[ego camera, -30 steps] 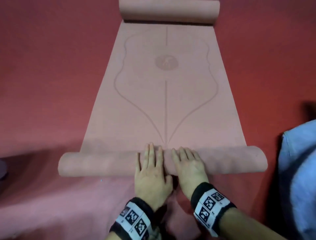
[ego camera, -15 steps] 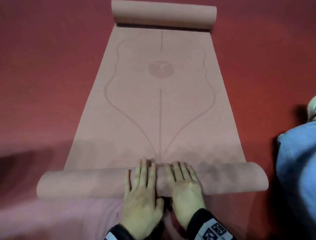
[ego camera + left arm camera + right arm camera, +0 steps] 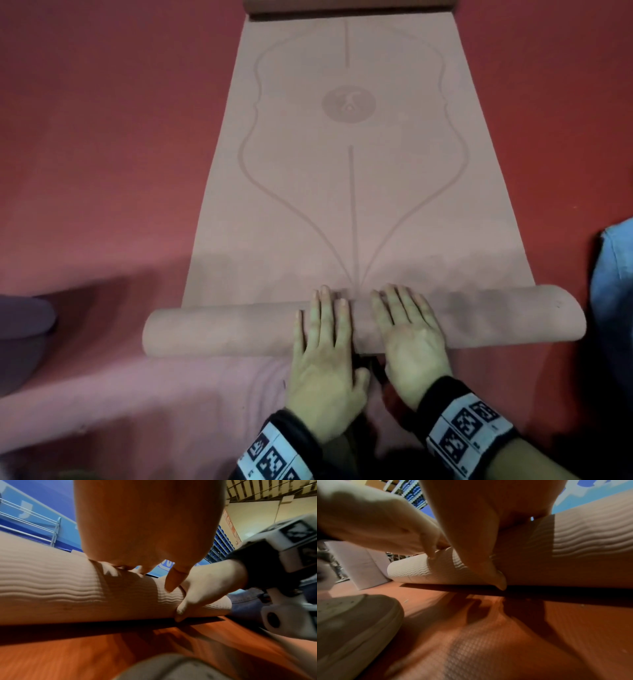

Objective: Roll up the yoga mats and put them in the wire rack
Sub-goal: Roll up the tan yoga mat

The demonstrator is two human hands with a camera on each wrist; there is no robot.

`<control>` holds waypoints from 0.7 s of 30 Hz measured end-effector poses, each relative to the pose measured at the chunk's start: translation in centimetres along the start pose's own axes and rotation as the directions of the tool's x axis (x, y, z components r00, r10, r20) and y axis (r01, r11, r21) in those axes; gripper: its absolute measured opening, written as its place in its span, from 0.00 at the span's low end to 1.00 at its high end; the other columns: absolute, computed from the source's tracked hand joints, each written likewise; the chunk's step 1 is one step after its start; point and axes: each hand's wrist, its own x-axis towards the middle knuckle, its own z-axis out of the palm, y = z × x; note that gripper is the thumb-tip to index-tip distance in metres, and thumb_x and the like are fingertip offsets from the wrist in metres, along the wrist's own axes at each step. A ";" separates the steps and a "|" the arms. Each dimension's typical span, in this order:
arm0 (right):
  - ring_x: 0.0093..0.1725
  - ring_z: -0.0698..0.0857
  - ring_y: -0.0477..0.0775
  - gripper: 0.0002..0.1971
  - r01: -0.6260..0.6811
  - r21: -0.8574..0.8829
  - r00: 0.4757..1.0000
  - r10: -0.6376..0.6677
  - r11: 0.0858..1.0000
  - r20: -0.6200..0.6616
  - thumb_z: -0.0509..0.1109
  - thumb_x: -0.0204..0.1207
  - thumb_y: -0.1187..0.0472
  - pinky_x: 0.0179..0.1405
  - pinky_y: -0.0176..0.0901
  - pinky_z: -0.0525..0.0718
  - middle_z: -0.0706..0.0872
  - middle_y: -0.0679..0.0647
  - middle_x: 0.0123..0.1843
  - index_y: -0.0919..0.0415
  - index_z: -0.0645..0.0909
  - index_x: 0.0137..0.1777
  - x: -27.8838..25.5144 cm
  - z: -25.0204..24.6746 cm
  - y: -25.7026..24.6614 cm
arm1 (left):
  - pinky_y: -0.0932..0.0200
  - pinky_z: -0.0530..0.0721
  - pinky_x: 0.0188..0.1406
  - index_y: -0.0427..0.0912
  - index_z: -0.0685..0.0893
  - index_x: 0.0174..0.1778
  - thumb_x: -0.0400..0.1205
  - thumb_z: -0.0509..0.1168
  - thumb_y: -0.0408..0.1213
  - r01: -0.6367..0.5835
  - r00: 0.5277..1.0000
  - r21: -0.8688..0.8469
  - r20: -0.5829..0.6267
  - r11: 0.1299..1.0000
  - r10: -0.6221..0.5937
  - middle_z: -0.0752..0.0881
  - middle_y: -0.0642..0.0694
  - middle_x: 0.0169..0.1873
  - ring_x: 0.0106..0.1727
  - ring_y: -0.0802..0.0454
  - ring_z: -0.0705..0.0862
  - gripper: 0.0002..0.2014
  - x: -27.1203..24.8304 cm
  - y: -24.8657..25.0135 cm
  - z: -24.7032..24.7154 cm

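Mat roll (image 3: 219, 330) crosswise — left-to-right

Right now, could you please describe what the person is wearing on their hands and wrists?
The left hand and right hand are bare: no gloves, and no rings that I can make out. Each wrist carries a black band holding white blocks printed with black square-patterned tags. In the left wrist view, the right wrist's unit shows as a white blocky housing on a black strap. No sleeves reach the wrists.

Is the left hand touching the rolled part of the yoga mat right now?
Touching. The head view shows the left hand lying flat across the rolled part of the yoga mat, straight fingers on top; the left wrist view shows the palm meeting the roll.
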 end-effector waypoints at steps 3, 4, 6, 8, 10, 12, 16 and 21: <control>0.72 0.80 0.67 0.49 0.019 -0.046 0.988 -0.011 0.999 0.154 0.78 0.43 0.65 0.74 0.59 0.62 0.81 0.68 0.72 0.69 0.78 0.74 1.4 0.3 -0.5 | 0.33 0.53 0.80 0.33 0.60 0.86 0.66 0.57 0.51 -0.001 1.000 0.000 -0.020 1.000 0.001 0.55 0.31 0.86 0.88 0.36 0.50 0.49 -1.1 0.3 0.6; 0.74 0.79 0.66 0.54 0.016 -0.066 0.988 -0.005 0.998 0.156 0.82 0.40 0.62 0.76 0.58 0.61 0.79 0.67 0.74 0.68 0.77 0.75 1.4 0.3 -0.2 | 0.32 0.55 0.79 0.32 0.62 0.85 0.67 0.57 0.51 -0.004 0.999 -0.004 -0.035 1.000 0.004 0.56 0.30 0.86 0.88 0.35 0.52 0.48 -1.0 0.5 0.8; 0.80 0.71 0.63 0.59 0.026 -0.094 0.984 -0.009 0.995 0.177 0.85 0.43 0.57 0.82 0.54 0.56 0.72 0.65 0.80 0.66 0.69 0.81 1.7 -0.2 0.0 | 0.31 0.55 0.79 0.30 0.64 0.84 0.68 0.58 0.51 -0.020 0.998 0.019 -0.062 1.000 0.021 0.58 0.29 0.85 0.87 0.33 0.55 0.47 -0.5 0.6 1.0; 0.87 0.57 0.59 0.58 0.074 -0.119 0.980 -0.051 0.990 0.191 0.80 0.58 0.56 0.86 0.53 0.48 0.58 0.61 0.87 0.62 0.54 0.87 2.2 -0.4 -0.4 | 0.31 0.53 0.80 0.30 0.62 0.84 0.68 0.58 0.50 -0.027 0.998 0.018 -0.052 0.999 0.028 0.56 0.28 0.85 0.87 0.33 0.53 0.48 0.1 0.5 1.0; 0.88 0.46 0.55 0.56 0.080 -0.103 0.968 -0.053 0.991 0.244 0.75 0.67 0.54 0.86 0.53 0.41 0.47 0.57 0.89 0.60 0.42 0.88 3.0 -1.2 -0.1 | 0.32 0.51 0.81 0.30 0.58 0.86 0.68 0.57 0.51 -0.025 0.999 0.015 -0.041 1.000 0.025 0.54 0.29 0.86 0.88 0.34 0.50 0.49 0.8 0.3 0.9; 0.88 0.43 0.53 0.56 0.064 -0.097 0.964 -0.036 0.993 0.264 0.74 0.69 0.52 0.86 0.52 0.40 0.44 0.55 0.89 0.58 0.39 0.88 3.7 -2.0 0.0 | 0.32 0.48 0.82 0.30 0.56 0.86 0.68 0.56 0.52 -0.018 0.999 0.022 -0.049 1.000 0.019 0.52 0.29 0.86 0.88 0.34 0.48 0.50 1.6 0.0 1.0; 0.87 0.35 0.53 0.59 0.062 -0.090 0.963 -0.035 0.994 0.268 0.75 0.69 0.53 0.86 0.54 0.36 0.35 0.54 0.88 0.58 0.32 0.87 4.2 -2.8 -0.4 | 0.34 0.44 0.82 0.29 0.56 0.86 0.68 0.55 0.52 -0.026 0.999 0.036 -0.027 0.999 0.027 0.51 0.28 0.86 0.88 0.34 0.47 0.50 2.9 -0.5 0.9; 0.84 0.26 0.56 0.57 0.054 -0.073 0.972 -0.036 0.996 0.230 0.71 0.73 0.54 0.85 0.57 0.33 0.24 0.55 0.84 0.60 0.26 0.84 2.7 -3.1 -0.5 | 0.40 0.29 0.83 0.33 0.41 0.88 0.70 0.55 0.52 -0.007 1.000 -0.007 0.021 1.000 0.007 0.38 0.33 0.87 0.87 0.41 0.32 0.53 5.0 -0.8 -0.9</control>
